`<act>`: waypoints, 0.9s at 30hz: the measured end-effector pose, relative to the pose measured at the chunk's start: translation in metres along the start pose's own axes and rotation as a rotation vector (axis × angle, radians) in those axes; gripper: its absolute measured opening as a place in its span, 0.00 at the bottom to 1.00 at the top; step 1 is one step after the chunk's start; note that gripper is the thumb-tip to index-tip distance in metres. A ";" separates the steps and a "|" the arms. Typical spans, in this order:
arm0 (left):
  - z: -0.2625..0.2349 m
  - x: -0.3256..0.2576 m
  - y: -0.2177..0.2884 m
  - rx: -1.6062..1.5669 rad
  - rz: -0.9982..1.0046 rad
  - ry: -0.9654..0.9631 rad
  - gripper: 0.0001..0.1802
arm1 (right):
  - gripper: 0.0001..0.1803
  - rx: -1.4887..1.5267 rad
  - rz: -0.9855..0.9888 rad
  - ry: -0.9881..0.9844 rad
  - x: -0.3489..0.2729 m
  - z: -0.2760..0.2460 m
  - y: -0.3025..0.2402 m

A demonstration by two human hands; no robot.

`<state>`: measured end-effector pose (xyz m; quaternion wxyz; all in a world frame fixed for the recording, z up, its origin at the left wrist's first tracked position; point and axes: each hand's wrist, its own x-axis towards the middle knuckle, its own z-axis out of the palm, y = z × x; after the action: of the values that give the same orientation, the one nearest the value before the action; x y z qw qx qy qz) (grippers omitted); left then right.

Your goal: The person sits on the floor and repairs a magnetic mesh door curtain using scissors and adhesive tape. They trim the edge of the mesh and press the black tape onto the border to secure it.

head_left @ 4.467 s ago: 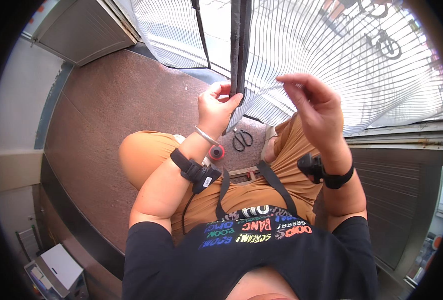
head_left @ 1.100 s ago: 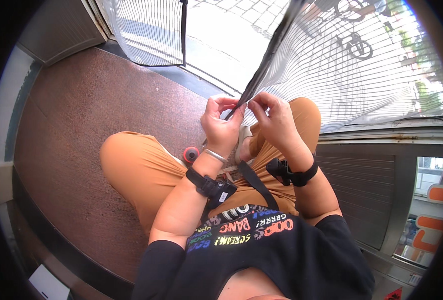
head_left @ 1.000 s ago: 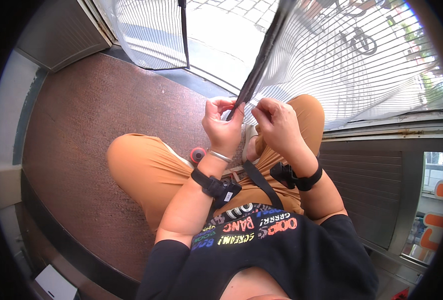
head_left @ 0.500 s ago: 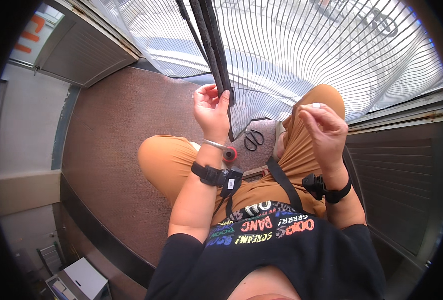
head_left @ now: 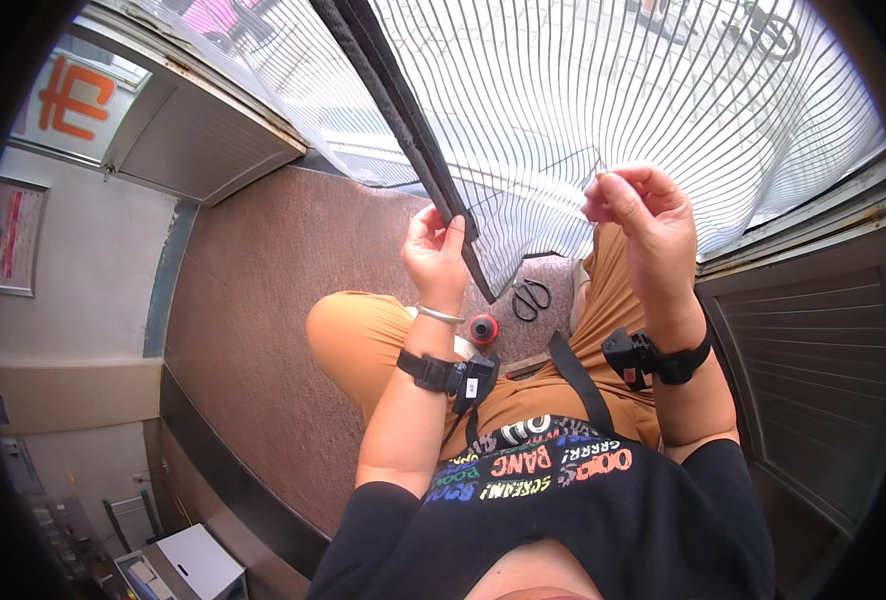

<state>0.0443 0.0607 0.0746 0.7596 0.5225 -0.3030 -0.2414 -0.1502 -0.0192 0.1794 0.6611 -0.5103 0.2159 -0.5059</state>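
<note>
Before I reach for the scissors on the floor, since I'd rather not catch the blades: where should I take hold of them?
Take the scissors by the two black finger loops, the end farther from the person. The closed blades point toward the person's legs, so coming from above onto the loops seems safest. They lie flat on the brown carpet, beside the small red spool.

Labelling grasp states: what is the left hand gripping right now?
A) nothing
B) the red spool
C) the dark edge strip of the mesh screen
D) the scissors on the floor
C: the left hand pinches the dark edge strip of the mesh screen, while the scissors and red spool lie untouched on the floor below.
</note>
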 end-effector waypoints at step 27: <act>0.016 -0.003 0.010 -0.021 -0.051 -0.457 0.03 | 0.04 -0.948 -0.352 -0.208 0.002 0.010 0.024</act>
<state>0.0313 0.0561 0.0875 0.6701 0.4538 -0.4514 -0.3759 -0.1309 -0.0168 0.1625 0.2801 -0.8300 0.2654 -0.4029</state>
